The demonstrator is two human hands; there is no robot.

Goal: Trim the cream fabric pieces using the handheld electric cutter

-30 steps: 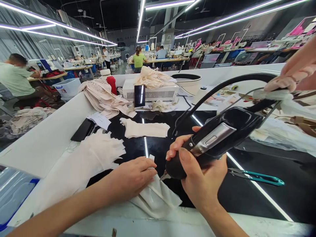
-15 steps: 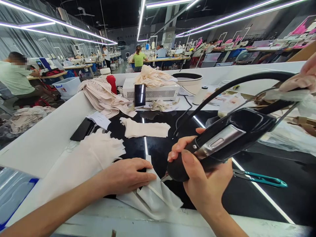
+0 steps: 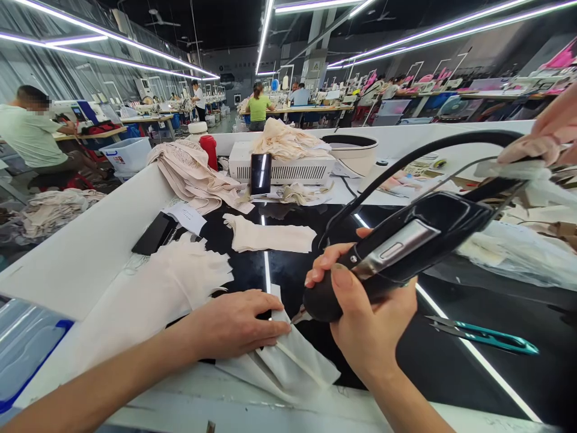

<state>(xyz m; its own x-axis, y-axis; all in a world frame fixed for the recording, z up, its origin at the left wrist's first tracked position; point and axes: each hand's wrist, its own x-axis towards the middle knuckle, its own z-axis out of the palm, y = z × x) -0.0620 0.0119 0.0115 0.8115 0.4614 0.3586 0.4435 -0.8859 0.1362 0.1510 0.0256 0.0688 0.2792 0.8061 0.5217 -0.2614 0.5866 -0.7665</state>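
Black glossy worktop point(image 3: 442, 376), white rim all round. Your left hand point(image 3: 238, 325) lies flat, fingers together, pressing down on a folded white fabric piece point(image 3: 293, 364) at the near edge. The fabric overhangs from the black surface onto the white rim.

Your right hand point(image 3: 367, 328) is wrapped tight round the butt of a black corded hand tool point(image 3: 406, 249), thumb on top, index finger along the far side. The tool has a silver plate on the body, and I can't read any brand on it. Its small metal tip point(image 3: 299, 315) points down-left and sits right at the fabric's upper edge, just beside your left fingertips. I can't tell whether it touches. The black cord point(image 3: 433, 149) arcs up and off to the right.

- Teal thread snips point(image 3: 489, 338) lie flat on the worktop, right of your right hand and apart from it.
- A fanned stack of white cut pieces point(image 3: 184, 276) is left of your left hand. One cream piece point(image 3: 270, 237) lies further back.
- The paper slip point(image 3: 187, 215) has print too small to read. A flat black device point(image 3: 153, 236) is just beside it.
- At the back, a white vented box point(image 3: 291, 170) has cream fabric heaped on it and a phone point(image 3: 260, 173) propped upright against its front. The red bottle point(image 3: 208, 151) is to its left.
- Another person's hand point(image 3: 547, 135) is at the upper right, holding white cloth near the cord.
- The blue-rimmed plastic tub point(image 3: 127, 157) on the far left has a red label, which is unreadable.
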